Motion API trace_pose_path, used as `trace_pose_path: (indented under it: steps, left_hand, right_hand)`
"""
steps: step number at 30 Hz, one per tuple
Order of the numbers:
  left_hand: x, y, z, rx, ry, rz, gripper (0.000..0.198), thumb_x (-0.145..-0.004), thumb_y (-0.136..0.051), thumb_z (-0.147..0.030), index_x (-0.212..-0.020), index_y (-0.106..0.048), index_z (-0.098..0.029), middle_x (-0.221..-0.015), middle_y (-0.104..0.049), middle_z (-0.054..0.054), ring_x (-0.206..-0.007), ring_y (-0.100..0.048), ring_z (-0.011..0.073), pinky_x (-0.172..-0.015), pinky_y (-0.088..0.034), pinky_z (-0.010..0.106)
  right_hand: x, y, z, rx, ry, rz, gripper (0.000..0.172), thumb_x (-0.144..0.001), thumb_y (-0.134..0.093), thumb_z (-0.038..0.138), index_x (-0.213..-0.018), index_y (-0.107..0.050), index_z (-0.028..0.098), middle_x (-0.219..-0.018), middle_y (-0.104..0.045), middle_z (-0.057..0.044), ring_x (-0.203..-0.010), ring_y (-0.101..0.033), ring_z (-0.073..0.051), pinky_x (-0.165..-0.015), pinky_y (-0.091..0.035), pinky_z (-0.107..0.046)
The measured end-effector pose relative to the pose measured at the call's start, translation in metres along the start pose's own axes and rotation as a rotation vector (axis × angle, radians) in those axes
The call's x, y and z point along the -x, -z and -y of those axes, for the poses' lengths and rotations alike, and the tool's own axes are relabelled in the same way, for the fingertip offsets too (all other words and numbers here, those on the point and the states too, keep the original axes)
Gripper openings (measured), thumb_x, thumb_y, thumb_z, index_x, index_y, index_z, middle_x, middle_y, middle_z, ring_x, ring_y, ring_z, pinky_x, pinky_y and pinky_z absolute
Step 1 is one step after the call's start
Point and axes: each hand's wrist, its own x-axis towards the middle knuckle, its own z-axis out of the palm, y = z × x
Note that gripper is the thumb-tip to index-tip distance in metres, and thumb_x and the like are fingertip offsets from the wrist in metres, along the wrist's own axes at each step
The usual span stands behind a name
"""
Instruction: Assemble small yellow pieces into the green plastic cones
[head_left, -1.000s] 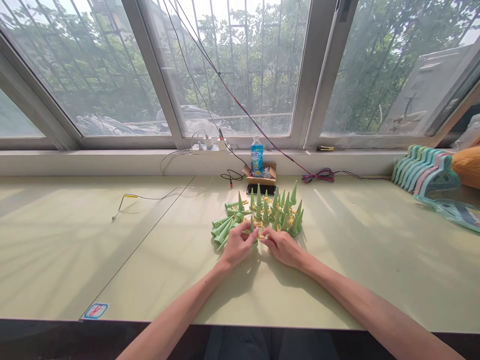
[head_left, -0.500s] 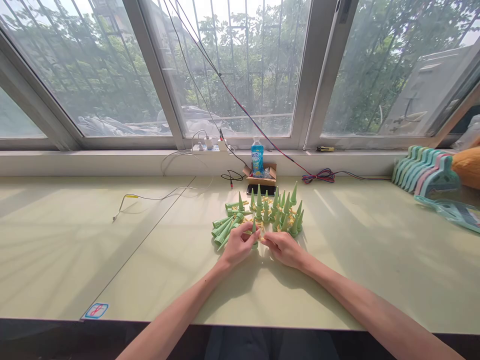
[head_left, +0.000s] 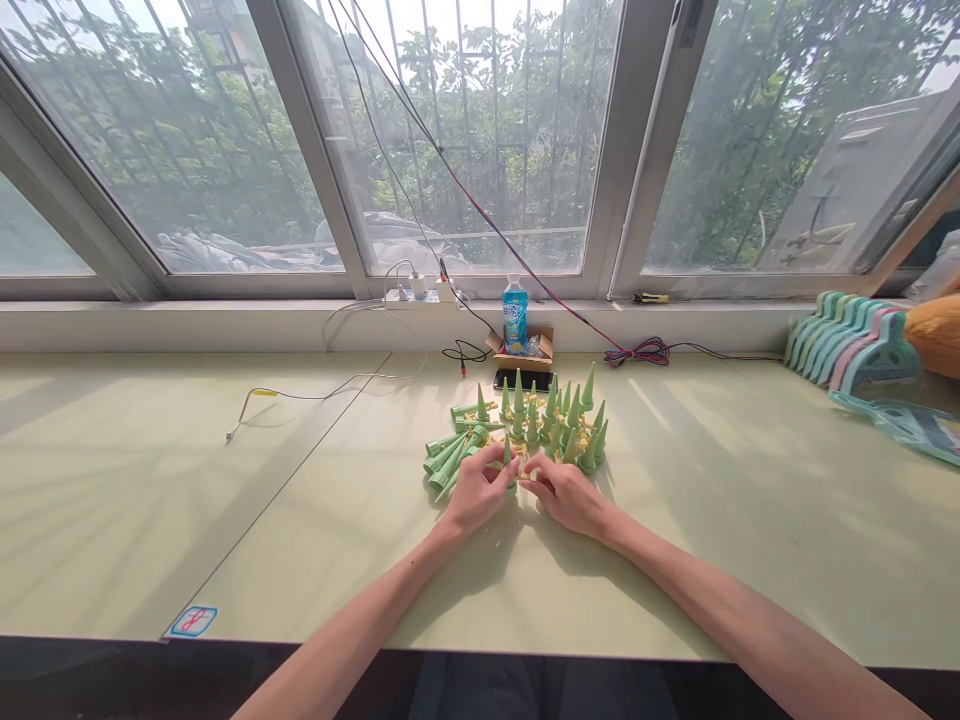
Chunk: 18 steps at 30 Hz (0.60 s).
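Observation:
My left hand [head_left: 480, 488] is closed round a green plastic cone-shaped spike [head_left: 508, 452], which stands point up near the front of the cluster. Just right of it, my right hand [head_left: 564, 492] has its thumb and index finger curled at a small yellow plastic piece [head_left: 523, 474] beside the spike. Fingers partly cover this piece. Beyond the hands stand several upright green spikes [head_left: 574, 410] with small yellow parts among them. Further green spikes [head_left: 448, 462] lie on their sides by my left hand.
Behind the spikes lie a black phone [head_left: 523, 380] and a small cardboard box [head_left: 546, 350] with a blue-labelled bottle [head_left: 514, 318]. A power strip [head_left: 424, 296] and cables [head_left: 637, 350] run along the window side. Small dustpans [head_left: 874, 350] stand at the right on the pale table [head_left: 315, 560].
My right hand's index finger has lifted and shifted slightly at the yellow piece. The left hand and its spike have barely moved.

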Motion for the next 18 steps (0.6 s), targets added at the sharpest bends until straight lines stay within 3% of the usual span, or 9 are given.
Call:
trace_pose_path:
  steps: [6, 18]
  left_hand:
    - [-0.0001, 0.0003, -0.0017, 0.007, -0.003, 0.028, 0.028, -0.088, -0.057, -0.043, -0.081, -0.056, -0.016, -0.072, -0.046, -0.002, -0.05, -0.034, 0.0055, -0.045, -0.024, 0.021]
    - [-0.0007, 0.0009, -0.0006, 0.01, -0.018, 0.058, 0.03, -0.088, -0.057, -0.046, -0.081, -0.056, -0.016, -0.072, -0.047, -0.002, -0.048, -0.031, 0.0048, -0.044, -0.022, 0.021]
  right_hand:
    - [0.0008, -0.0022, -0.0052, 0.014, 0.023, -0.01, 0.013, -0.098, -0.042, 0.028, -0.093, -0.051, 0.02, -0.058, -0.048, 0.005, -0.05, -0.041, -0.012, -0.056, -0.036, -0.024]
    - [0.0016, 0.0, -0.0054, 0.046, 0.104, -0.02, 0.022, -0.101, -0.038, 0.031, -0.086, -0.05, 0.02, -0.062, -0.048, 0.004, -0.051, -0.039, -0.011, -0.053, -0.031, -0.023]
